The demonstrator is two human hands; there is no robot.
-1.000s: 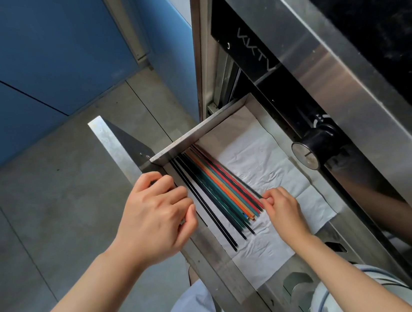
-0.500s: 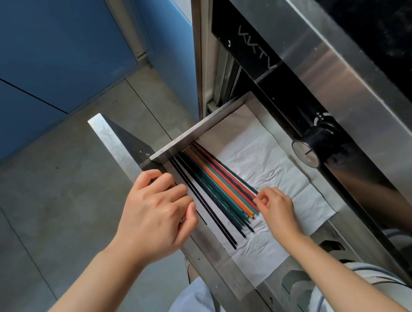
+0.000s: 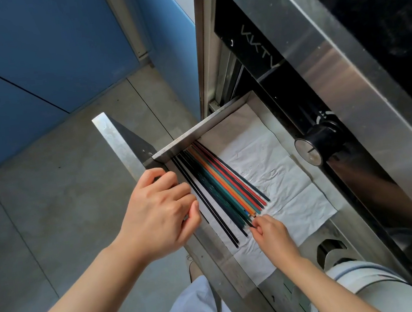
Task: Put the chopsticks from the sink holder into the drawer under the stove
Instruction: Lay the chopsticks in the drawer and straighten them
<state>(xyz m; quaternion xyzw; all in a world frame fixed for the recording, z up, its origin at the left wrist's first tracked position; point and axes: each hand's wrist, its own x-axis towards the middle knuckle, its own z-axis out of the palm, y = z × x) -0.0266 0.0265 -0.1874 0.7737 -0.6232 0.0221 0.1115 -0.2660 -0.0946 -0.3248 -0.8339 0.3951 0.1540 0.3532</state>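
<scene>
- At 9 o'clock, a grey floor (image 3: 53, 181) is seen, with blue panels (image 3: 28, 48) above it at 10 o'clock.
- Left of centre, the left hand (image 3: 158, 213) is curled over the front panel (image 3: 119, 146) of the drawer (image 3: 266, 106); the fingers (image 3: 177, 188) are bent down over the panel's inner edge and the thumb is pressed against its near side, so the panel is gripped.
- At the centre, the chopsticks (image 3: 226, 187) are laid in the drawer on white paper (image 3: 275, 170), side by side along its left part, their far ends against the wall at 12 o'clock. Black, dark green, orange, teal and red ones can be told apart.
- Just right of centre, toward 5 o'clock, the right hand (image 3: 273, 236) is held at the near ends of the chopsticks; its fingertips (image 3: 257, 223) are pinched nearly closed on the tips of one or two dark ones. Exactly how many are pinched cannot be told.
- At 2 o'clock, a black knob (image 3: 315, 141) is seen on the stove (image 3: 347, 84).
- At 1 o'clock, pale lettering on a dark panel is seen, reading roughly "VXTV"; it is angled and cannot be read with certainty.
</scene>
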